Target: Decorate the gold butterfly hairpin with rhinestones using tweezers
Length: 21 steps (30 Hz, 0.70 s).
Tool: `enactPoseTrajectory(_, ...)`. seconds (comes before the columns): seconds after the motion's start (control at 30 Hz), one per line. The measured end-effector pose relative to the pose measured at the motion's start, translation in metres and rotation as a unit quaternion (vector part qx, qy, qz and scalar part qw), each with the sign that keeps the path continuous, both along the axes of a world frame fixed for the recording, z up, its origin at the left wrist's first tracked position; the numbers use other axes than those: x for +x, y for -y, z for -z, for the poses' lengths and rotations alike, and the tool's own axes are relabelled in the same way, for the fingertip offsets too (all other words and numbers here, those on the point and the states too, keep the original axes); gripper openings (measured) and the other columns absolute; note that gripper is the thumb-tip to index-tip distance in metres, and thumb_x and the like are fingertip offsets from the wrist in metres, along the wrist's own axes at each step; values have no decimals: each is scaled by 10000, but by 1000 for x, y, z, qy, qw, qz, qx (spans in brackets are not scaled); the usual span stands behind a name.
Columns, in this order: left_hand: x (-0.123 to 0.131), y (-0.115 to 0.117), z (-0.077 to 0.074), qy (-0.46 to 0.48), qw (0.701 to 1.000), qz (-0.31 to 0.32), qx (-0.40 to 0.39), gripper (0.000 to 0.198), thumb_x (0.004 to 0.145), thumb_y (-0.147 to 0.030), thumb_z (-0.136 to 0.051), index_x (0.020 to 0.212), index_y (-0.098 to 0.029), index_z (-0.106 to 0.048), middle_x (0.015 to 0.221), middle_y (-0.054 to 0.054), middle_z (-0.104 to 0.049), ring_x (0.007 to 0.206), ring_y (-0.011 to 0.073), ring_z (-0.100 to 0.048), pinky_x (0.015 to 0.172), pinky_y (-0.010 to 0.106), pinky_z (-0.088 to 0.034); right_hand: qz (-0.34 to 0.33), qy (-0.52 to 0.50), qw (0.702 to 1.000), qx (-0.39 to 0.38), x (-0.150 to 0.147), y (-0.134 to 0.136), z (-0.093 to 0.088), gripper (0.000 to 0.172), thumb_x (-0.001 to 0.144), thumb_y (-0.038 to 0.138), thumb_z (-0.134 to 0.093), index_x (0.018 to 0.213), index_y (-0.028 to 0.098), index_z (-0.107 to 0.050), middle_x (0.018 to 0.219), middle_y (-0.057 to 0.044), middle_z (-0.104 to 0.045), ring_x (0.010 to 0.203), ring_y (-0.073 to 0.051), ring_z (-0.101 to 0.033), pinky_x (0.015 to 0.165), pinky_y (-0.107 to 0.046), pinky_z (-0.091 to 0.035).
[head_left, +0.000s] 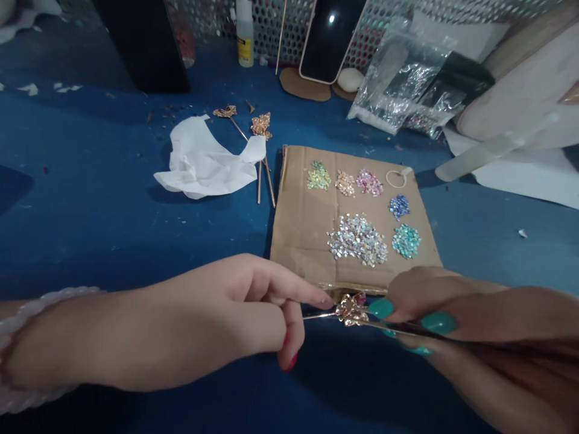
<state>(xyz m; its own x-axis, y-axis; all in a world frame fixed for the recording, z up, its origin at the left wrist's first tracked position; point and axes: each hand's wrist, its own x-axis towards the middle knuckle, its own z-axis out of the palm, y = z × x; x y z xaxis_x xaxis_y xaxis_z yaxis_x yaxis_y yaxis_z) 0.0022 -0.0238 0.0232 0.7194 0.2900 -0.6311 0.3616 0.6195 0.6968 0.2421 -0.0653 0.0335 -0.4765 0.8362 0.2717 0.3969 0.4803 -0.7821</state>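
Note:
A gold flower hairpin (351, 310) is in my left hand (217, 319), its thin stem running back between the closed fingers. The index fingertip rests beside the flower, which has a pink piece on its upper edge. From the right, my right hand (434, 307), with teal nails, pinches slim metal tweezers (407, 328). The tips of the tweezers are at the flower; whether they hold a stone I cannot tell. Just beyond both hands lies a cardboard piece (303, 223) bearing small piles of silver rhinestones (357, 240), teal rhinestones (406, 241) and other colours.
Left of the cardboard, crumpled white paper (203, 160) lies by more gold hairpins (261, 125). Along the back stand a small glue bottle (245, 36), a phone (332, 39) and a dark upright panel (145, 45). Clear plastic bags (398, 78) and a translucent tube (474, 158) are at the right.

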Motion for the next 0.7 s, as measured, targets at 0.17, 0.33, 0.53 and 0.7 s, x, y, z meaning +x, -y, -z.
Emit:
enactPoseTrajectory(0.17, 3, -2, 7, 94, 991, -41, -83, 688, 535, -72, -427, 1193, -232, -549, 595, -83, -563, 450, 40, -374, 374, 114, -271, -16, 6, 1000, 12, 4, 0, -1, 452, 688, -3, -562, 1000, 320, -516, 881, 27, -699, 784, -88, -679, 781, -108, -533)
enactPoseTrajectory(0.33, 2, 1, 12, 132, 985, -37, -106, 693, 545, -42, -438, 1211, -206, -535, 627, -81, -595, 440, 30, -389, 365, 100, -297, -10, 6, 1000, -2, 4, 0, 0, 465, 688, -8, -552, 1007, 329, -528, 873, 38, -695, 727, -79, -674, 747, -95, -537)
enactPoseTrajectory(0.53, -1, 4, 23, 193, 974, -45, -114, 673, 585, -12, -487, 1210, -256, -540, 699, -70, -608, 443, 13, -373, 389, 80, -312, 2, 19, 1000, 17, 6, 1, 1, 409, 685, 20, -562, 969, 314, -537, 829, 21, -692, 672, -96, -673, 656, -114, -561)
enactPoseTrajectory(0.7, -1, 12, 28, 239, 961, -63, -122, 630, 677, -37, -492, 1239, -322, -501, 798, -48, -596, 535, 29, -441, 465, 76, -370, 8, 54, 998, 29, 8, 1, 1, 286, 685, 48, -581, 832, 293, -563, 735, 16, -662, 542, -98, -634, 555, -119, -561)
